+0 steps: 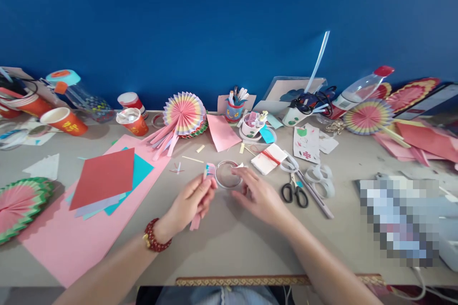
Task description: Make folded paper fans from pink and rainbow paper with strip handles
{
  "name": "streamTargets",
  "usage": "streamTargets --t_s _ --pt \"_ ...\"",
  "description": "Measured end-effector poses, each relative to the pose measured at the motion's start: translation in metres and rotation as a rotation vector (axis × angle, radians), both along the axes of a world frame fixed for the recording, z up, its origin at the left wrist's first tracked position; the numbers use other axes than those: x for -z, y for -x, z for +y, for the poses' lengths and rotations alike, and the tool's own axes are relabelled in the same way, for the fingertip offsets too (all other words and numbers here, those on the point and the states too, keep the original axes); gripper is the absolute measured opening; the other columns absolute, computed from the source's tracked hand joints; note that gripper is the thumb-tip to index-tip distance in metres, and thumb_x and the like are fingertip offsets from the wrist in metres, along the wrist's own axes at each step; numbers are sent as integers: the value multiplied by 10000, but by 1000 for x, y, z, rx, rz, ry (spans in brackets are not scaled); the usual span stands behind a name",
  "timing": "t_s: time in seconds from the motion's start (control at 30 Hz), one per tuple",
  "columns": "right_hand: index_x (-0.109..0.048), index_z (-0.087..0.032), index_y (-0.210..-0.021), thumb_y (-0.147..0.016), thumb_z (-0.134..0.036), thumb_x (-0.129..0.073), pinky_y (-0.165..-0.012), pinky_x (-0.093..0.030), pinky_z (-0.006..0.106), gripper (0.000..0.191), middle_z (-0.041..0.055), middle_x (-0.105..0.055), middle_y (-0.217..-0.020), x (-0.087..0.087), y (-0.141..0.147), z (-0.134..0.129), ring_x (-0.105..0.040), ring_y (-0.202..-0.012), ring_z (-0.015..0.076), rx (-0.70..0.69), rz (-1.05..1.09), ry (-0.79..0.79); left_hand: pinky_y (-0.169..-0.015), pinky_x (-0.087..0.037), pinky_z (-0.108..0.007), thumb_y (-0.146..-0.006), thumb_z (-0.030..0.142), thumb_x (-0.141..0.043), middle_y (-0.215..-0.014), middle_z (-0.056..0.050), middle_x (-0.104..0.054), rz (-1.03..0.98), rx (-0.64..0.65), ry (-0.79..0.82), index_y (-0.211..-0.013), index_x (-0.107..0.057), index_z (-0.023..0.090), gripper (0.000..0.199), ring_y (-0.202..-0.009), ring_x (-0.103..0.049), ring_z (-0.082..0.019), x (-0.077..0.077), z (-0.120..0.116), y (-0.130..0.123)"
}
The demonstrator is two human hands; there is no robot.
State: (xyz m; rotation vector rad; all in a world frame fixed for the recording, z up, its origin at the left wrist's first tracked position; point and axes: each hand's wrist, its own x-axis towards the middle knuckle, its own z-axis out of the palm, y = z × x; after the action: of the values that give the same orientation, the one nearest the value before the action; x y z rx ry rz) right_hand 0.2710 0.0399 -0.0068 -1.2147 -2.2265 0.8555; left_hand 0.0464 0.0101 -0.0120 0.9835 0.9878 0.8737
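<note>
My left hand [195, 198] is closed around a narrow folded strip of pink paper [210, 170]. Blue and white marks show on the strip's upper end, and its lower end pokes out below my fingers. A roll of clear tape [217, 182] lies on the table just to the right of the strip. My right hand [255, 190] is at the roll's right edge, thumb and fingers apart; whether the fingertips touch the roll is hard to tell. A small white piece shows by the index finger.
Black-handled scissors [295, 192] lie right of my right hand, beside a grey stick [318, 198]. Coloured sheets [103, 178] are stacked on pink paper at left. Paper fans [184, 114], cups [132, 121] and a bottle [361, 88] line the blue wall. A pixelated device [397, 219] lies at right.
</note>
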Motion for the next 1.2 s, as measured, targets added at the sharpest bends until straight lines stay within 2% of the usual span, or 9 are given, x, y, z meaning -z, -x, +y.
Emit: streamTargets --t_s 0.13,0.23,0.33,0.5,0.77,0.9,1.0,1.1,1.2 --pt "-653 -204 -1071 -886 -129 -558 -755 -522 322 221 101 -657 -1183 4 -1 5 -674 -906 226 -77 -251 -79 -459 -428 -198 -998 506 -446 -640 70 -433 176 -119 -180 -980 -541 183 337 -457 -376 -70 3 9 8" --pt "-642 -202 -943 -939 -161 -525 -719 -498 309 124 71 -679 -938 -1 -1 6 -654 -837 213 -147 -142 -78 -530 -469 -216 -1024 449 -421 -571 74 -413 290 -48 -317 -1009 -561 174 309 -479 -431 -95 4 9 10" --pt "-630 -211 -922 -940 -252 -596 -687 -483 285 56 39 -670 -870 -10 -5 7 -626 -750 177 -188 48 38 -502 -463 -207 -1038 446 -383 -522 85 -378 271 71 -298 -1077 -595 155 362 -443 -409 -93 1 7 11" --pt "-606 -196 -867 -904 -404 -669 -631 -437 257 221 21 -612 -822 -18 -15 11 -548 -689 142 -113 321 249 -456 -482 -206 -1035 476 -375 -491 104 -348 145 200 -204 -1151 -598 144 417 -384 -341 -79 -6 7 14" --pt "-509 -205 -777 -842 -602 -673 -589 -400 259 435 5 -514 -764 -6 -8 13 -478 -677 147 -152 654 414 -470 -472 -205 -1031 504 -382 -510 97 -404 81 248 -303 -997 -551 164 381 -358 -407 -63 -8 -1 13" --pt "-608 -212 -990 -932 -545 -582 -646 -472 291 339 52 -596 -940 0 -1 10 -550 -748 168 15 571 240 -440 -416 -195 -1025 483 -408 -490 98 -403 141 170 -337 -901 -510 189 335 -360 -409 -75 0 -4 10" --pt "-573 -253 -1162 -964 -408 -585 -703 -527 305 252 56 -590 -1042 2 3 3 -599 -809 174 171 529 62 -494 -407 -212 -1024 394 -427 -530 70 -458 309 43 -459 -877 -508 205 254 -430 -462 -99 1 -4 9" --pt "-558 -265 -1166 -935 -318 -633 -854 -557 379 249 86 -565 -1150 1 9 -7 -612 -997 222 139 527 -88 -556 -399 -243 -970 293 -500 -607 31 -527 515 -60 -585 -811 -486 223 174 -523 -520 -135 -3 -4 8" --pt "-583 -267 -1139 -903 -250 -672 -890 -552 415 253 104 -568 -1174 -2 15 -13 -577 -1104 258 108 456 -202 -615 -419 -281 -927 232 -479 -715 -14 -577 662 -73 -688 -838 -494 232 90 -627 -568 -181 -4 -5 4"
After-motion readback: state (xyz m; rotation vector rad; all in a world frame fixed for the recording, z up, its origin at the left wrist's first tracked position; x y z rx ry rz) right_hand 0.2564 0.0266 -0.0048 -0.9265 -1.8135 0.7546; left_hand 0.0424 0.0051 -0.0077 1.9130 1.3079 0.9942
